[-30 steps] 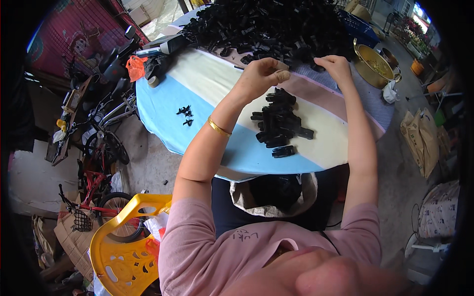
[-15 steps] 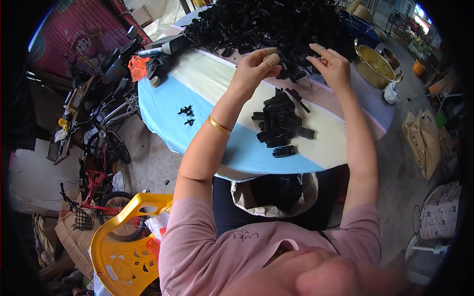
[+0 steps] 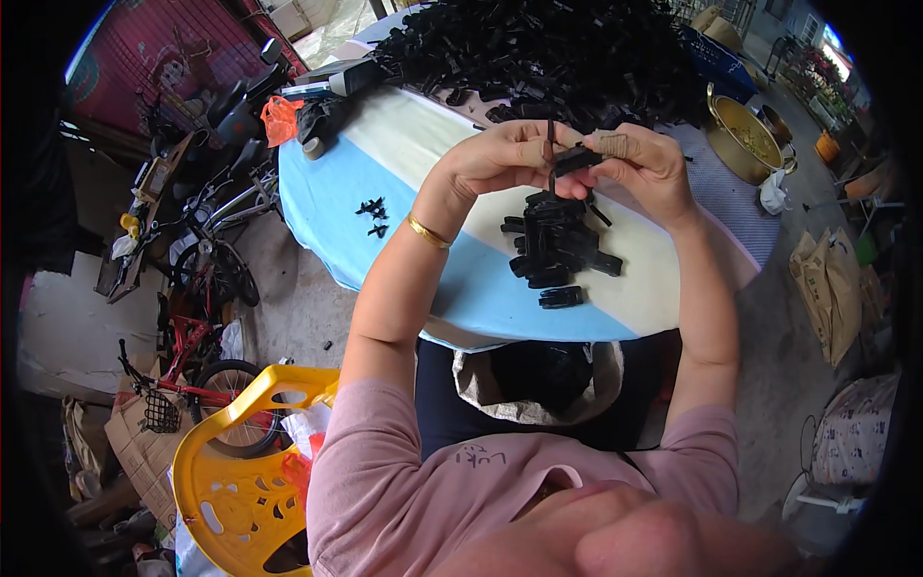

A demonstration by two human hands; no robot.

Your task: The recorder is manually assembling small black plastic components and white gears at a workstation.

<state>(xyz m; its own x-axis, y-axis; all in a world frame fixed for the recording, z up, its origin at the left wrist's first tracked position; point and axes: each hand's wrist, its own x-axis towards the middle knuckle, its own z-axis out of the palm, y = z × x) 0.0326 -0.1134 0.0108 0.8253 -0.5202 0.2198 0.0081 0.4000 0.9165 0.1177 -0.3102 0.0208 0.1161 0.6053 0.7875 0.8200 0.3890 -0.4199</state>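
Observation:
Above the table, my two hands meet over a black plastic part (image 3: 575, 160). My left hand (image 3: 495, 159) pinches a thin black strip (image 3: 551, 139) that stands upright beside the part; tape wraps its fingertips. My right hand (image 3: 654, 173), also with taped fingers, grips the black part from the other side. How the strip and the part meet is hidden by the fingers. Just below the hands lies a small pile of black plastic parts (image 3: 553, 240). Several tiny black pieces (image 3: 373, 212) are scattered on the blue stripe to the left.
A large heap of black parts (image 3: 538, 58) covers the far side of the striped table (image 3: 385, 260). A brass-coloured pot (image 3: 740, 135) stands at the right. Below the near edge, an open sack (image 3: 471, 389) holds dark contents. A yellow chair (image 3: 216, 481) is at my left.
My hands were apart near the heap's edge. They have come together above the small pile, with the black part and the strip now between them.

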